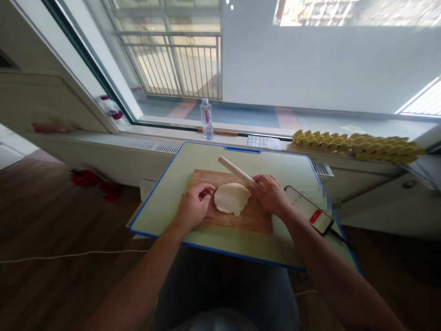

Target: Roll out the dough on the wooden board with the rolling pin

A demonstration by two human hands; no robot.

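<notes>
A flat, uneven round of dough (232, 198) lies on a wooden cutting board (241, 224), with a small nub at its lower edge. My right hand (270, 194) is wrapped around one end of a pale rolling pin (236, 169), to the right of the dough. The pin slants up and left, its free end beyond the dough's far edge. Beside the dough's left edge, my left hand (195, 202) rests at the board with curled fingers and a gap between thumb and fingers. Nothing shows in it.
The board sits on a small blue-edged table (158, 197). A phone (309, 209) with a cable lies to the right of my right hand. Along the windowsill stand a plastic bottle (206, 120) and yellow egg cartons (354, 146). A red object (84, 178) is on the floor at left.
</notes>
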